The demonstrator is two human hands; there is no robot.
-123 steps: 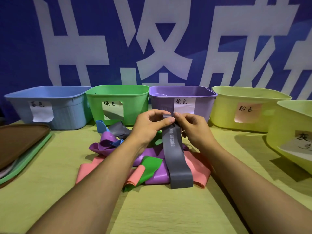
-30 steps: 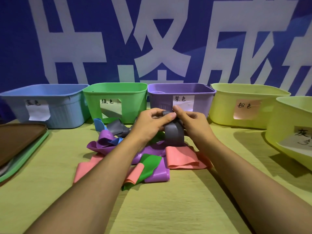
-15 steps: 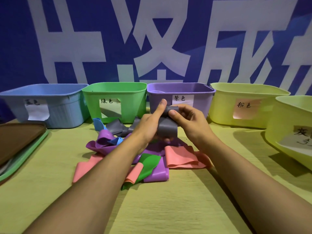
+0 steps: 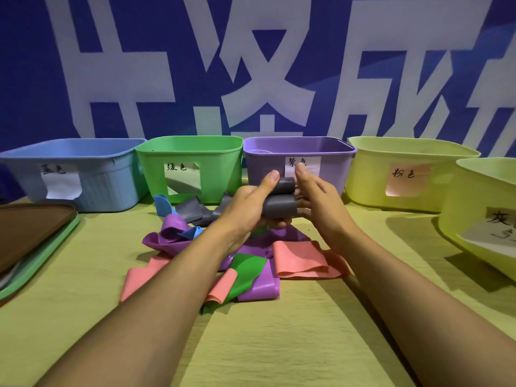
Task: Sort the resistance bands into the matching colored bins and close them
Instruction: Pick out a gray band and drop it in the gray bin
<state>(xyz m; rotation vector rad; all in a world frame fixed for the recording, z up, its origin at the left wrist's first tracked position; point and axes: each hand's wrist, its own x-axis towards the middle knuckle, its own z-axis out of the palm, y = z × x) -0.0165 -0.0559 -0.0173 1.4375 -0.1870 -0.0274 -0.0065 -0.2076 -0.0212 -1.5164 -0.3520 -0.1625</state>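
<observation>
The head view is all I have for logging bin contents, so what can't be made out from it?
- Bin interiors: the front walls of the blue bin, green bin and pink-labelled bin hide them.
- Grey-labelled bin: cut off by the right edge.
- Lids: cut off by the left edge.
- Purple bin label: partly behind the right hand.

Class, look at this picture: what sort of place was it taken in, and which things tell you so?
Probably a staged sorting station: a row of labelled bins, a printed banner as backdrop, and loose bands piled on the table.
</observation>
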